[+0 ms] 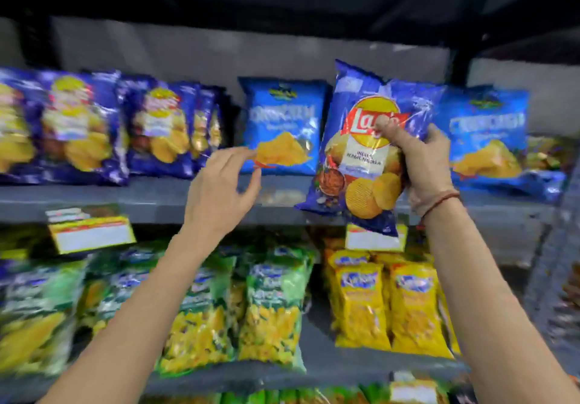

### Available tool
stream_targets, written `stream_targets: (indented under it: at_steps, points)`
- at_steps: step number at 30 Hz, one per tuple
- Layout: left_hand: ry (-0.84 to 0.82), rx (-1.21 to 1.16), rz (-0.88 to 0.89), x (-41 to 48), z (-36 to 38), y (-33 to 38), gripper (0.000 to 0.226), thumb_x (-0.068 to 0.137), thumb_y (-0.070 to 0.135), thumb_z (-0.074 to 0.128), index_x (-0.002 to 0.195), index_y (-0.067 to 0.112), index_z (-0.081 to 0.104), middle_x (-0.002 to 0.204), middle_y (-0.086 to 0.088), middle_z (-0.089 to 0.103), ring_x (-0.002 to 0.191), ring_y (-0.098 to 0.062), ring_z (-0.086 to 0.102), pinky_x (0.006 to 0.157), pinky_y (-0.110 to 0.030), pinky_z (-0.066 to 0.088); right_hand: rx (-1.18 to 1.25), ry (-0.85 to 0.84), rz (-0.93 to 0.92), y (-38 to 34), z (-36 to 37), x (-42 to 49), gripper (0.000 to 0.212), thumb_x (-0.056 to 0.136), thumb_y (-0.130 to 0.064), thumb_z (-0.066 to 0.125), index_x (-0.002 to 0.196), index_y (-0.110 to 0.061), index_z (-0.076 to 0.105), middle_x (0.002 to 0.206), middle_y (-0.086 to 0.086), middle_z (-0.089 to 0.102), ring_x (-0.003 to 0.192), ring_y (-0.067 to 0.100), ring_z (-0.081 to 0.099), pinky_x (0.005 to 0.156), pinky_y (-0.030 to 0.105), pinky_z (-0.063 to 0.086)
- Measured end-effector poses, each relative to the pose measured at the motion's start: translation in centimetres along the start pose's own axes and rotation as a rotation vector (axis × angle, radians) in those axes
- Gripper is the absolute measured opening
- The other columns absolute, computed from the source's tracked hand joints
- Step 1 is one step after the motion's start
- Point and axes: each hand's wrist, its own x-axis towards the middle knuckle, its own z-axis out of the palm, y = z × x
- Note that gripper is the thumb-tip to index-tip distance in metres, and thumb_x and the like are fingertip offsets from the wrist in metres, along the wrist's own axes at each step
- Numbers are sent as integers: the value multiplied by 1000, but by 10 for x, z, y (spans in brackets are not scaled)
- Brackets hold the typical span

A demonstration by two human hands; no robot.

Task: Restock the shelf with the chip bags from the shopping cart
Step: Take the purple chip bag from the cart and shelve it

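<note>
My right hand [423,165] grips a dark blue Lay's chip bag [361,152] by its right side, thumb across the logo. The bag is held upright and slightly tilted in front of the upper grey shelf [157,199], its bottom hanging below the shelf edge. My left hand [222,190] is raised with fingers apart and holds nothing; it hovers in front of a light blue chip bag [282,114] standing on the same shelf. The shopping cart is out of view.
More dark blue Lay's bags [78,124] line the upper shelf at left, and another light blue bag [489,130] stands at right. Green bags [270,309] and yellow bags [386,303] fill the lower shelf. Price tags [91,234] hang from the shelf edge.
</note>
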Motion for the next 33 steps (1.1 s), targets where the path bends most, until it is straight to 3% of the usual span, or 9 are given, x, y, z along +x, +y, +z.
stream_targets:
  at_steps: [3, 6, 10, 12, 14, 17, 21, 26, 33]
  points:
    - [-69, 94, -89, -9, -20, -41, 32, 84, 22, 58, 110, 3, 62, 112, -16, 66, 106, -33, 59, 91, -39, 45, -9, -60, -10, 12, 51, 9, 14, 72, -15, 79, 75, -19, 66, 81, -2, 72, 81, 17, 68, 77, 33, 57]
    - [-119, 164, -169, -17, -41, -74, 36, 88, 25, 57, 114, 1, 60, 119, -17, 64, 113, -32, 56, 94, -43, 46, 25, -135, -8, 26, 100, 13, 19, 70, -18, 81, 82, -19, 66, 80, -6, 73, 74, 7, 69, 68, 21, 56]
    - [-168, 263, -254, -25, -63, -106, 42, 92, 33, 51, 121, 5, 57, 130, -13, 59, 124, -26, 50, 100, -43, 42, 13, -236, 11, 46, 163, 17, 27, 68, -24, 83, 88, -19, 66, 90, -1, 73, 78, 7, 69, 72, 21, 57]
    - [-208, 306, -284, -28, -69, -120, 44, 93, 36, 48, 124, 6, 55, 133, -11, 56, 127, -23, 46, 104, -42, 39, 7, -282, 24, 56, 193, 18, 26, 68, -26, 83, 85, -23, 64, 88, -4, 72, 76, 4, 68, 66, 16, 55]
    - [-260, 346, -308, -33, -73, -132, 47, 94, 39, 43, 125, 6, 55, 133, -11, 57, 126, -23, 48, 105, -40, 38, 6, -312, 47, 66, 220, 18, 27, 68, -27, 83, 86, -24, 63, 90, -2, 72, 78, 6, 68, 62, 14, 53]
    - [-292, 394, -328, -41, -74, -145, 50, 95, 43, 37, 119, 5, 59, 123, -11, 64, 116, -24, 56, 101, -38, 39, -13, -343, 68, 83, 254, 16, 37, 68, -27, 82, 98, -15, 65, 101, 6, 72, 87, 14, 68, 73, 23, 55]
    - [-286, 422, -302, -45, -72, -151, 54, 93, 45, 31, 118, 6, 61, 120, -8, 67, 113, -20, 58, 102, -36, 36, -60, -373, 83, 103, 282, 14, 43, 68, -29, 83, 103, -11, 64, 93, -1, 68, 73, -3, 62, 61, 8, 50]
    - [-283, 420, -295, -46, -72, -151, 61, 90, 48, 26, 119, 7, 60, 121, -7, 66, 116, -18, 57, 102, -36, 36, -130, -300, 138, 124, 291, 19, 46, 68, -37, 81, 104, -15, 63, 101, 2, 68, 92, 17, 63, 90, 37, 53]
    - [-273, 420, -301, -47, -72, -149, 60, 90, 47, 26, 117, 7, 61, 120, -8, 67, 115, -19, 57, 100, -36, 36, -144, -292, 171, 130, 290, 17, 53, 67, -46, 80, 104, -20, 54, 97, -5, 61, 99, 19, 63, 91, 36, 51]
